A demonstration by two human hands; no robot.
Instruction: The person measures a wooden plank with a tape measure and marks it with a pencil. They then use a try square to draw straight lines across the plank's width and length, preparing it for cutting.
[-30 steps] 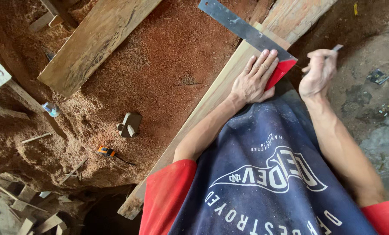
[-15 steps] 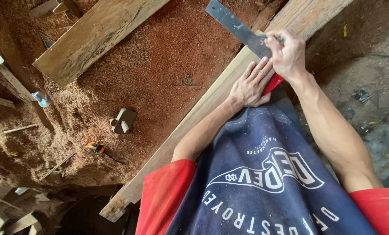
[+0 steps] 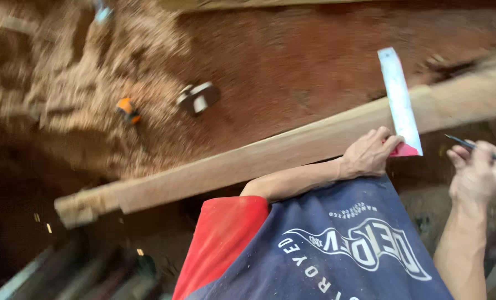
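The view was smeared by motion blur, most heavily along the left side and the bottom left corner, where dark long shapes could not be identified. The person's dark blue printed shirt with red sleeves (image 3: 314, 250) filled the lower middle and hid whatever lay beneath it. The right forearm was cut off at the bottom edge.

The long pale wooden plank (image 3: 248, 161) ran slantwise from a rough end at lower left up toward the right edge, where it blurred out. Across it lay a metal try square with a grey blade and a red stock (image 3: 401, 105); only a small corner of the red stock showed. The left hand (image 3: 370, 154) lay with fingers curled over the plank's near edge, pressing on the red stock. The right hand (image 3: 477, 172) was held off the plank, to the right of the square and apart from it, its fingers pinching a thin dark pencil (image 3: 470, 146) whose tip pointed left toward the blade.

Beyond the plank's far edge lay an open stretch of reddish sawdust (image 3: 270, 66). On it, well apart from both hands, sat a small grey-and-white block-shaped object (image 3: 198, 97), too blurred to identify, and a small orange-and-black tape measure (image 3: 127, 109).
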